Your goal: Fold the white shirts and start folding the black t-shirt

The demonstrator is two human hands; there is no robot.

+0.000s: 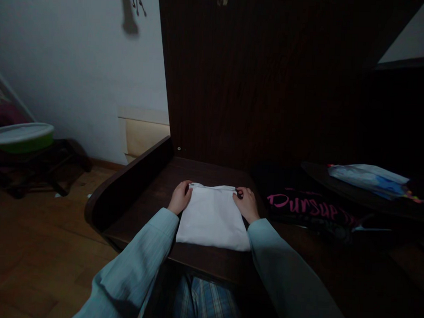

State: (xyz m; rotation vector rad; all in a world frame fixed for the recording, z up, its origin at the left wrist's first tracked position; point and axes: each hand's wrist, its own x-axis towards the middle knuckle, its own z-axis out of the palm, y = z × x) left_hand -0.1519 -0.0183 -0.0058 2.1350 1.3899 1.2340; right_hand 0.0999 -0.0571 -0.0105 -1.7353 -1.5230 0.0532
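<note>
A folded white garment (pixel 213 217), roughly square, lies flat on the dark wooden desk top (pixel 142 212). A thin layered fold shows along its far edge. My left hand (pixel 181 197) grips the far left corner between thumb and fingers. At the far right corner, my right hand (pixel 245 202) pinches the cloth in the same way, its fingers curled. Both forearms, in light blue-green sleeves, reach in from the near side. What kind of garment it is cannot be made out from the folded shape.
A raised wooden side edge (pixel 126 183) bounds the desk at left, and a tall dark panel (pixel 253 86) stands behind. Right of the garment lies black fabric with pink lettering (pixel 308 205), near a plastic packet (pixel 369 177). A green-sided basin (pixel 23 139) sits at far left.
</note>
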